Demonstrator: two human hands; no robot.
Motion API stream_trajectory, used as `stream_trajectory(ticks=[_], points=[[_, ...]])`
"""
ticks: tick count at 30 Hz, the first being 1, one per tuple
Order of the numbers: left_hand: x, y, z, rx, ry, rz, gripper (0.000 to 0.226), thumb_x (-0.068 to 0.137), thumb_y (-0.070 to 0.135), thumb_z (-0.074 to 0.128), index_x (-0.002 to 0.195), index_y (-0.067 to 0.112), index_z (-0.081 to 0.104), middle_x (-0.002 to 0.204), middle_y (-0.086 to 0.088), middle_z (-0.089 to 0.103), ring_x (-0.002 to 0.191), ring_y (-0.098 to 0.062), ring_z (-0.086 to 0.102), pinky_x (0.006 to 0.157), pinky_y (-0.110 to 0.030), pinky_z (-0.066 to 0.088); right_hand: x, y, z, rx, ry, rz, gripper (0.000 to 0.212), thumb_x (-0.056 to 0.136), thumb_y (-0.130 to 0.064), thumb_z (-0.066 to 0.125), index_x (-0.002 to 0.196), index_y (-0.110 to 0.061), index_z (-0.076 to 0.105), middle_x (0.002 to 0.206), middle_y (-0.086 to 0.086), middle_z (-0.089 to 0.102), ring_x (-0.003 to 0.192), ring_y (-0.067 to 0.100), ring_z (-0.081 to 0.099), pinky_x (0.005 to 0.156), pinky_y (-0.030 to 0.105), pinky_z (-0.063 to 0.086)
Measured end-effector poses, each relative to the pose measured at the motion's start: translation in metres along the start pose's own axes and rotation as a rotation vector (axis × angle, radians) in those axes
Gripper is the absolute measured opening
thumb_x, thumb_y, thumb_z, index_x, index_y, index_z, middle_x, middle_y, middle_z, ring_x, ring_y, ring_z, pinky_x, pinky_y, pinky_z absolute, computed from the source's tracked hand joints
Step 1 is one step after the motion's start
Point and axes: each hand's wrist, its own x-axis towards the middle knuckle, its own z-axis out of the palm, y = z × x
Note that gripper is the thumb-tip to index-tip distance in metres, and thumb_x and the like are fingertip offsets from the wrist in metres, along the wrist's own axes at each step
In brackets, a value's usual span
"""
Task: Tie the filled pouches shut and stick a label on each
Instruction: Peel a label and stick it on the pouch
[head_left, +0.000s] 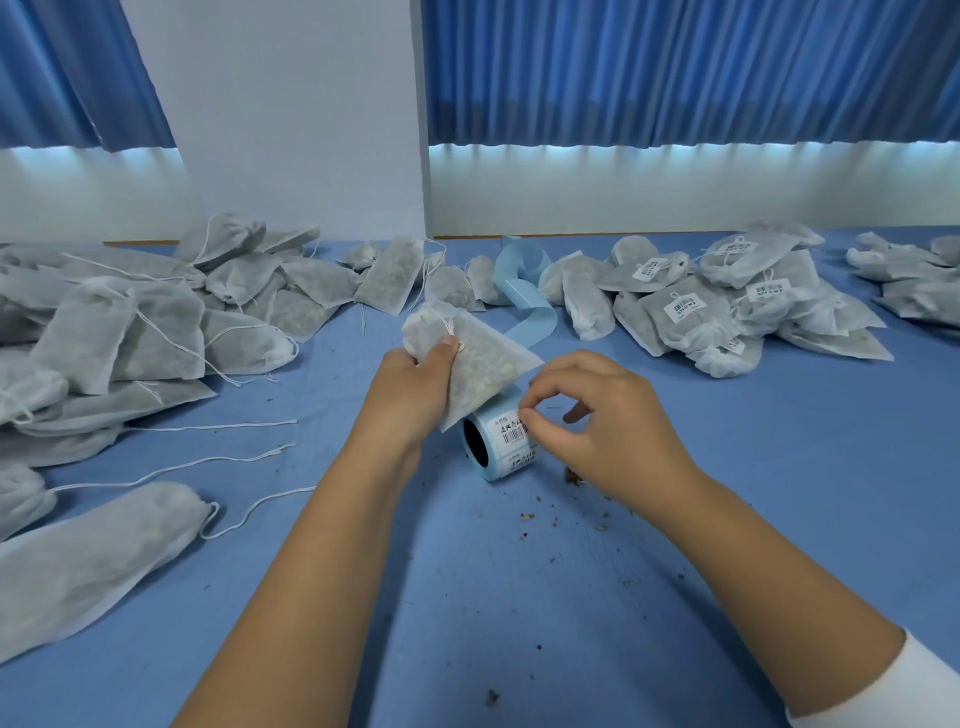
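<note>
Pouch (478, 364) overlaps label roll (506, 444); labelled heap (727, 304) far right.

Small packing workroom: long blue cloth-covered table (519, 597), heap of white non-woven drawstring pouches (130, 322) left, heap of barcode-labelled pouches (727, 306) far right, pale blue roll of printed labels (506, 441) near centre

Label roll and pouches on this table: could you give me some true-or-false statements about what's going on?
1. The left hand grips a filled pouch. True.
2. The right hand pinches a label on the roll. True.
3. The roll stands on end. False: it lies on its side on the table.
4. The right pile carries labels. True.
5. Every pile is labelled. False: the left pile shows no labels.
</note>
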Motion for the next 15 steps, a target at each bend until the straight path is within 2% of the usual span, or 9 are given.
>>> stream_trajectory(ticks=[2, 4, 6, 8, 12, 15], points=[[0.0014, -0.0017, 0.0024, 0.034, 0.013, 0.036, 0.040, 0.097, 0.046, 0.055, 0.102, 0.006, 0.054, 0.090, -0.002, 0.060, 0.079, -0.018, 0.058, 0.066, -0.033, 0.046, -0.0006, 0.0013, -0.0010, 0.071, 0.002, -0.009, 0.005, 0.081, -0.015, 0.074, 0.082, -0.021, 0.074, 0.096, -0.007, 0.058, 0.095, 0.009, 0.057, 0.075, 0.019, 0.048], [0.0012, -0.0026, 0.0037, 0.055, 0.026, 0.061, 0.035, 0.097, 0.046, 0.054, 0.104, 0.011, 0.053, 0.085, 0.003, 0.053, 0.072, -0.011, 0.050, 0.058, -0.029, 0.036, -0.0013, 0.0021, -0.0019, 0.032, 0.013, -0.080, 0.005, 0.081, -0.014, 0.076, 0.083, -0.019, 0.075, 0.094, -0.005, 0.057, 0.091, 0.012, 0.055, 0.074, 0.025, 0.047], [0.0023, -0.0035, 0.0035, 0.064, 0.032, 0.066, 0.034, 0.097, 0.046, 0.054, 0.102, 0.012, 0.053, 0.085, 0.004, 0.052, 0.072, -0.009, 0.049, 0.057, -0.029, 0.034, -0.0012, 0.0025, -0.0027, -0.053, 0.048, -0.161, 0.004, 0.081, -0.015, 0.077, 0.083, -0.018, 0.076, 0.091, -0.004, 0.056, 0.087, 0.014, 0.053, 0.072, 0.031, 0.047], [0.0025, -0.0043, 0.0034, 0.081, 0.042, 0.064, 0.032, 0.098, 0.045, 0.054, 0.097, 0.013, 0.051, 0.082, 0.004, 0.050, 0.069, -0.008, 0.047, 0.056, -0.028, 0.032, -0.0009, 0.0018, -0.0032, -0.047, 0.069, -0.187, 0.005, 0.079, -0.014, 0.078, 0.081, -0.017, 0.075, 0.087, -0.004, 0.055, 0.083, 0.011, 0.051, 0.069, 0.030, 0.046], [0.0013, -0.0056, 0.0057, 0.111, 0.027, 0.061, 0.033, 0.098, 0.045, 0.053, 0.106, 0.013, 0.053, 0.089, 0.005, 0.053, 0.075, -0.006, 0.050, 0.058, -0.027, 0.035, -0.0016, -0.0027, -0.0046, 0.187, 0.012, -0.097, 0.014, 0.075, -0.005, 0.077, 0.074, -0.017, 0.071, 0.084, -0.004, 0.056, 0.081, 0.008, 0.054, 0.069, 0.019, 0.044], [-0.0002, -0.0060, 0.0068, 0.128, -0.009, 0.057, 0.040, 0.098, 0.045, 0.053, 0.112, 0.008, 0.056, 0.095, 0.000, 0.059, 0.079, -0.013, 0.055, 0.060, -0.029, 0.038, -0.0003, -0.0043, -0.0060, 0.343, -0.020, -0.026, 0.015, 0.074, 0.002, 0.074, 0.071, -0.013, 0.070, 0.083, -0.004, 0.059, 0.078, 0.007, 0.055, 0.070, 0.021, 0.046]])
